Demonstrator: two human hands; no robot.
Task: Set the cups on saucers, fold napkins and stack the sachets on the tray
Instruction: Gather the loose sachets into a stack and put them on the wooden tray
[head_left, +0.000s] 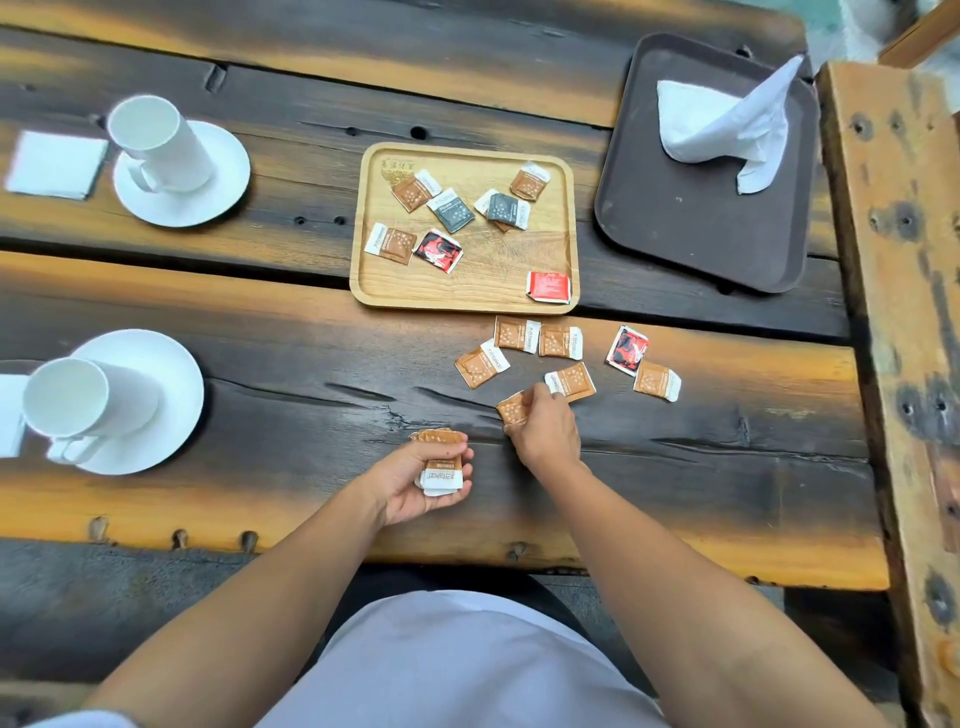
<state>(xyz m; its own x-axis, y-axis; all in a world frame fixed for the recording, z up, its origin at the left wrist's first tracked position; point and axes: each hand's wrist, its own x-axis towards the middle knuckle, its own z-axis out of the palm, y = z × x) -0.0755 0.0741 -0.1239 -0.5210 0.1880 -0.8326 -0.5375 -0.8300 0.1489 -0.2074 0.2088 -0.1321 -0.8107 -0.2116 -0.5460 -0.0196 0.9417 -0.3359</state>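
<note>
Left hand cups a brown sachet stack; right hand pinches another brown sachet; likely light, floppy, slippery; grip edges.

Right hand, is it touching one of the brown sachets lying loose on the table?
Touching. The head view shows the right hand with its fingertips curled over the edge of a brown sachet, pinching it.

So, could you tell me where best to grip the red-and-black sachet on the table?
Probably pinch the red-and-black sachet by its bare left edge, from above with the right hand once free. It lies flat, so only an edge offers purchase, and its lower right corner sits by a brown sachet.
</note>
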